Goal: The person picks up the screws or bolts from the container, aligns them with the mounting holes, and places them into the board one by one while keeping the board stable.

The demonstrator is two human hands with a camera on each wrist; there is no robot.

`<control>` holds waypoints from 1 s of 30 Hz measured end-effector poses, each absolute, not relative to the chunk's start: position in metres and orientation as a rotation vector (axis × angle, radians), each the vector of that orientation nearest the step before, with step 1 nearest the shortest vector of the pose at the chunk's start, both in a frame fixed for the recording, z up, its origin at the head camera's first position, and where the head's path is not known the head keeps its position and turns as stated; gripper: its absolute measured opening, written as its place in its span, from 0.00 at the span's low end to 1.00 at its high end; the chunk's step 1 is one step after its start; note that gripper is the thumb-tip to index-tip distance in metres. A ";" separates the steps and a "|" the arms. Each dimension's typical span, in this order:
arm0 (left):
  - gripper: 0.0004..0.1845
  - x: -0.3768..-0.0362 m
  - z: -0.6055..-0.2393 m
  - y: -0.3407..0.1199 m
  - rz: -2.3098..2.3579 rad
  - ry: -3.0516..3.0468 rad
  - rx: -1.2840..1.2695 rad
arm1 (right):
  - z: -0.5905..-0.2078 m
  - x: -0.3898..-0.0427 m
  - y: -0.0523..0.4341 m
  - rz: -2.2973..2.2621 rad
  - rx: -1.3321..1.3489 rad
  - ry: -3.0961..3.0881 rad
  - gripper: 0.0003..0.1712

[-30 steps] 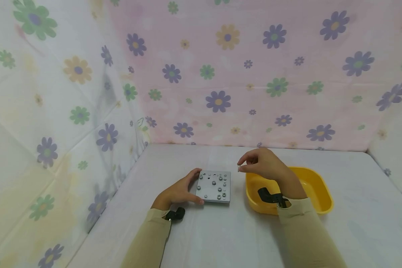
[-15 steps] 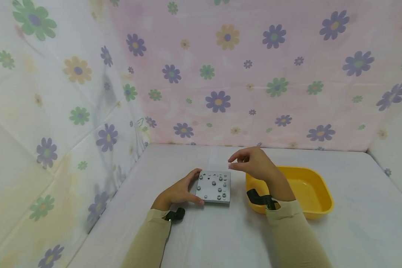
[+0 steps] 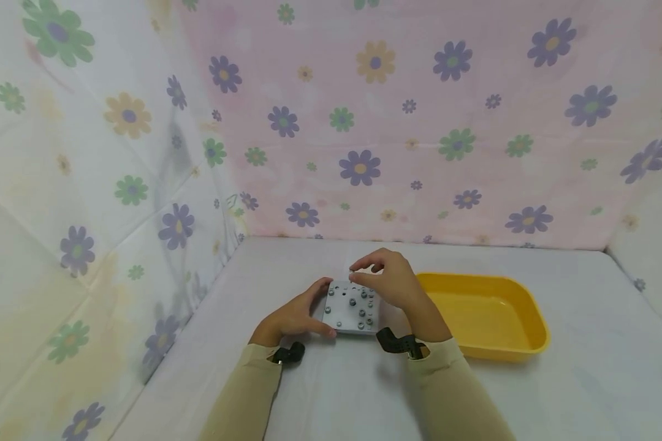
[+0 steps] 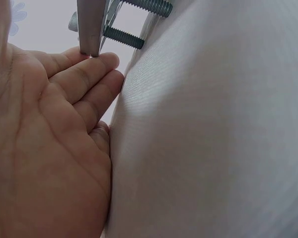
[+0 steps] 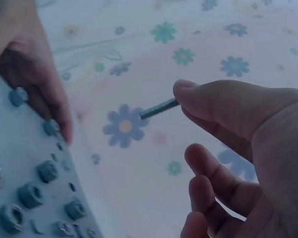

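A grey metal plate (image 3: 352, 309) with several bolts and holes lies on the table. My left hand (image 3: 298, 313) grips its left edge, thumb at the near corner, fingers at the far corner. In the left wrist view the plate's edge (image 4: 92, 25) rests on my fingers (image 4: 84, 74), with bolt shafts (image 4: 121, 37) sticking out beneath it. My right hand (image 3: 386, 278) hovers over the plate's far edge and pinches a small bolt (image 5: 159, 108) between thumb and forefinger. The right wrist view shows the plate (image 5: 20, 178) with bolt heads below that bolt.
A yellow tray (image 3: 488, 315) stands to the right of the plate, its visible inside bare. White cloth covers the table (image 3: 585, 380). Flowered fabric walls (image 3: 364, 122) close in the back and both sides.
My right hand has carried the small bolt leftward from above the yellow tray to over the plate's far edge. The left hand has stayed on the plate.
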State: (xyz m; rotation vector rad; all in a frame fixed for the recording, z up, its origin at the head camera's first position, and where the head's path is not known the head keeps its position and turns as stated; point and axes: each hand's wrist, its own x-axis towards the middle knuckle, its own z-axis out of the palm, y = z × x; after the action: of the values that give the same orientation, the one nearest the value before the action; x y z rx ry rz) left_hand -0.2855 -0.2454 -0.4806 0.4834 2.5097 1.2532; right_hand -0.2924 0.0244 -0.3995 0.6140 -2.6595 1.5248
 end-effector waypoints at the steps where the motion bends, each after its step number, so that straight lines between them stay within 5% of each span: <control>1: 0.63 -0.286 -0.481 -0.245 1.257 2.508 0.491 | -0.402 -0.292 0.021 1.520 0.601 -2.667 0.09; 30: 0.66 -0.285 -0.480 -0.245 1.239 2.523 0.503 | -0.446 -0.297 -0.013 1.552 0.212 -2.739 0.07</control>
State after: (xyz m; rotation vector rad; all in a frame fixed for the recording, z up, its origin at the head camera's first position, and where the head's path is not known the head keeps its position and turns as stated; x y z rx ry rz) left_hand -0.2849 -0.2450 -0.4799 0.5027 2.5227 1.2385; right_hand -0.2973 -0.0127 -0.4463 0.2117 -2.7394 1.5521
